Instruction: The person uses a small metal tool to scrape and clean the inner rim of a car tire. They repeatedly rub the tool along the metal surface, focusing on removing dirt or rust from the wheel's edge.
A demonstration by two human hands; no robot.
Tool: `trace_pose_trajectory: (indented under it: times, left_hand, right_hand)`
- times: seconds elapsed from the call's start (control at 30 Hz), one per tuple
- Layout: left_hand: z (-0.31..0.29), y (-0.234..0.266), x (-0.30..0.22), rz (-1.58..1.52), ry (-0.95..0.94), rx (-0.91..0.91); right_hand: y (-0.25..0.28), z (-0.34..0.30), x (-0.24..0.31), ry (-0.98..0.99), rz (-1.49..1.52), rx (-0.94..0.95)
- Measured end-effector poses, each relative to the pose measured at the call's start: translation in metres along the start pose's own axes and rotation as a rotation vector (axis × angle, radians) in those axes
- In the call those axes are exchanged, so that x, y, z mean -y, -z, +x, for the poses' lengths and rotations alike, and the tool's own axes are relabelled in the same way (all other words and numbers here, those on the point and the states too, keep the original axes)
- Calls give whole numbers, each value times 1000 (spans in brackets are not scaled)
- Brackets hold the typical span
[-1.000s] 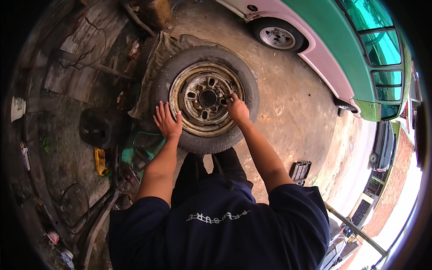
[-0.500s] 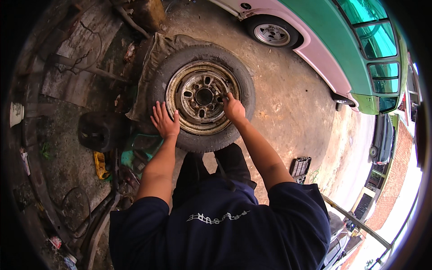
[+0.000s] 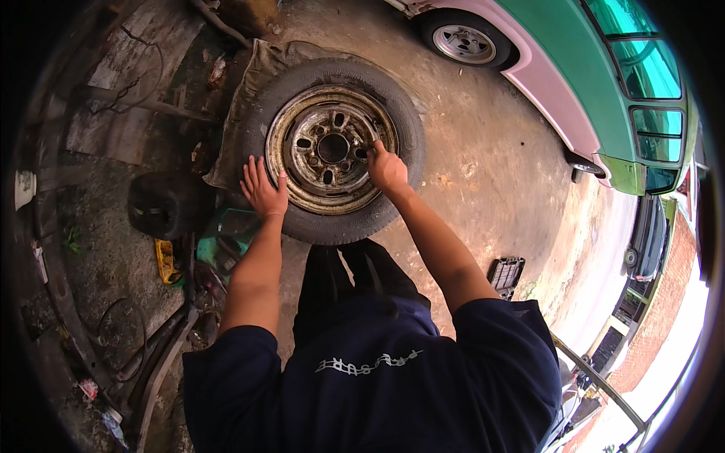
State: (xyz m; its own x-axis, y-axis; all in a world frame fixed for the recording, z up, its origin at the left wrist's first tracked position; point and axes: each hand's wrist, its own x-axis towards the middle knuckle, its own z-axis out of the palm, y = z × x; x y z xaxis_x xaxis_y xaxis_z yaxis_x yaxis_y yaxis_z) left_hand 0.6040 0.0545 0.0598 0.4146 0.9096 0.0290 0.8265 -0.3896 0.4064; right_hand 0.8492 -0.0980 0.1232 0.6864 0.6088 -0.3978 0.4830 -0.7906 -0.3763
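A car wheel [image 3: 343,202] lies flat in front of me, a black tyre [image 3: 260,124] on a rusty, dirt-caked steel rim. My left hand [image 3: 266,193] rests on the tyre's near left side, fingers stretched out and spread, with the thumb by the rim's edge. Over the right part of the rim, my right hand [image 3: 389,171] is closed, its fingertips toward the wheel's centre. Something small and dark shows at those fingertips, but the fist hides most of it. Beneath the wheel spreads a crumpled grey-brown cloth [image 3: 236,143].
A green and pink vehicle [image 3: 559,90] stands to the far right. Left of the wheel are a black plastic container [image 3: 170,208], a teal container [image 3: 226,230], a yellow item [image 3: 168,260] and long metal parts [image 3: 162,385]. A black plastic case [image 3: 506,275] lies right of my legs.
The whole view has shifted slightly, so the wheel sits a little higher and further left. Both hands keep nearly the same places on the wheel.
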Motion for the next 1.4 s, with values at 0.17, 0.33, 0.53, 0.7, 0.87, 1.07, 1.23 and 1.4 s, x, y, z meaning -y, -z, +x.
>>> trace_pose_trajectory:
  times: [0.17, 0.33, 0.53, 0.7, 0.87, 1.07, 1.23, 1.4]
  left_hand:
    - [-1, 1, 0, -8, -13, -26]
    - [-1, 2, -1, 10, 2, -4]
    - [-1, 1, 1, 22, 12, 19]
    - [1, 1, -1, 52, 22, 25]
    - [-2, -1, 0, 52, 24, 19]
    - [-1, -1, 0, 53, 18, 14]
    - [0, 1, -1, 44, 13, 13]
    - [-3, 2, 1, 26, 17, 24]
  right_hand:
    - [6, -13, -15, -37, 46, 7]
    - [7, 3, -23, 73, 91, 4]
    - [-4, 5, -19, 24, 99, 30]
    - [6, -1, -24, -3, 163, 10]
    - [9, 14, -18, 58, 197, -24]
    - [0, 7, -21, 94, 157, 3]
    - [6, -5, -29, 40, 243, -18]
    - [-3, 5, -12, 38, 254, -74]
